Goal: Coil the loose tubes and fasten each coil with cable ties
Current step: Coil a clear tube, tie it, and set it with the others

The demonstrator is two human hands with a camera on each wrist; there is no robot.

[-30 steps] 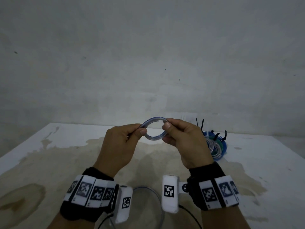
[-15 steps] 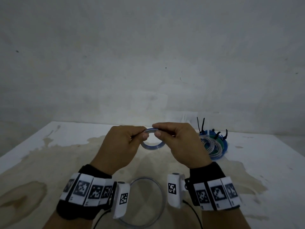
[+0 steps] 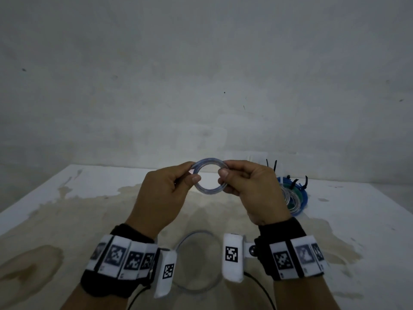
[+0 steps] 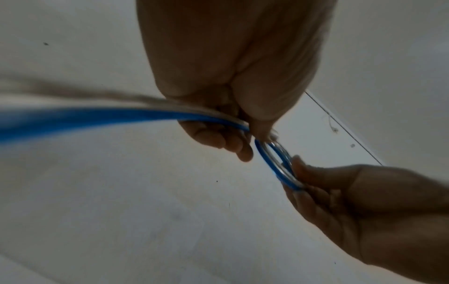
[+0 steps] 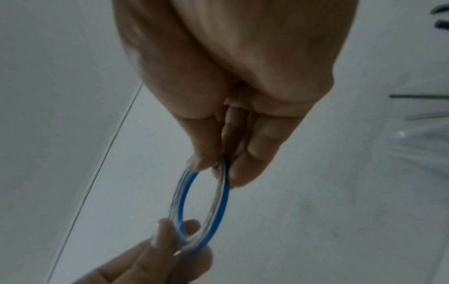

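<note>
small clear-and-blue tube coil (image 3: 209,177) — upright, held aloft

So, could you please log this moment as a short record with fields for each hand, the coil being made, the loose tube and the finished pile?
left hand: pinches the small coil's left side
right hand: pinches its right side
small coil: clear and blue tubing, held above the table, no tie visible
loose tube: loops on the table under the wrists
tied coils: on the table at right, black cable ties sticking up
</note>
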